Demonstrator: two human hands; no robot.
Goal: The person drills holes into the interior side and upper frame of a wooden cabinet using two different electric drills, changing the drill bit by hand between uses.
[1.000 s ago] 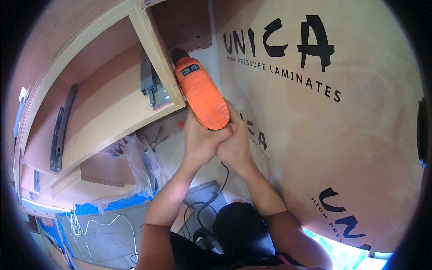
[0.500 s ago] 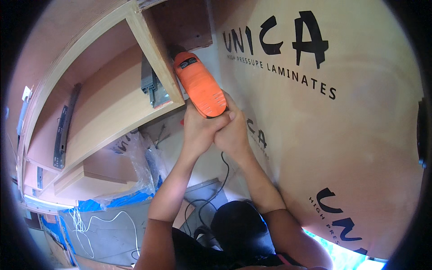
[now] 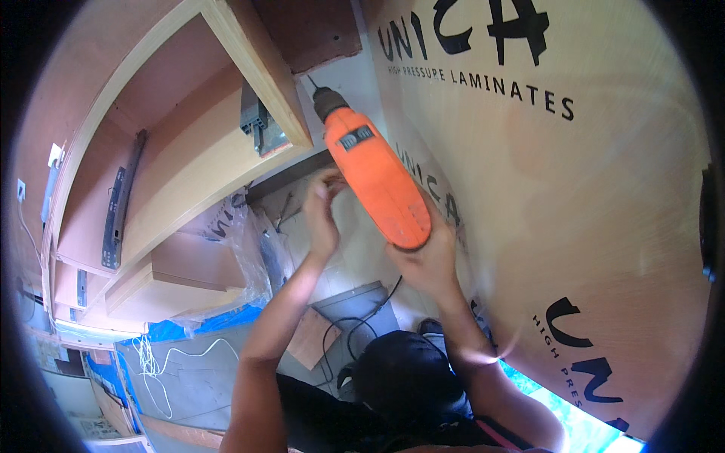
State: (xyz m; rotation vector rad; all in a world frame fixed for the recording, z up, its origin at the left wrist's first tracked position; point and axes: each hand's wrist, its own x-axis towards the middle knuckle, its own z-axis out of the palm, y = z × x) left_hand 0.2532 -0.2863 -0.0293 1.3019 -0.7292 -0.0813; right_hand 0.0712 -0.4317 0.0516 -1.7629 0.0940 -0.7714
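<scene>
My right hand (image 3: pixel 429 253) grips the orange corded drill (image 3: pixel 377 177) at its lower end, underneath the body. The drill points up and away, its dark chuck and thin bit (image 3: pixel 325 97) just right of the cabinet frame's corner (image 3: pixel 283 98). My left hand (image 3: pixel 323 208) is off the drill, a little left of it, with fingers loosely bent and partly blurred; nothing shows in them. The drill's black cord (image 3: pixel 394 291) hangs down below my right hand.
A large printed board (image 3: pixel 589 211) fills the right. On the left are open cabinet boxes (image 3: pixel 181 143) with metal runners (image 3: pixel 117 215), plastic wrap (image 3: pixel 249 264), blue sheeting (image 3: pixel 174 328) and a tangled white cable (image 3: pixel 151 362). A wood offcut (image 3: pixel 313 336) and a black rounded object (image 3: pixel 404 370) lie below.
The drill has moved right and out from the cabinet's corner, exposing its bit. My left hand has let go and shifted left; my right hand moved right and down with the drill.
</scene>
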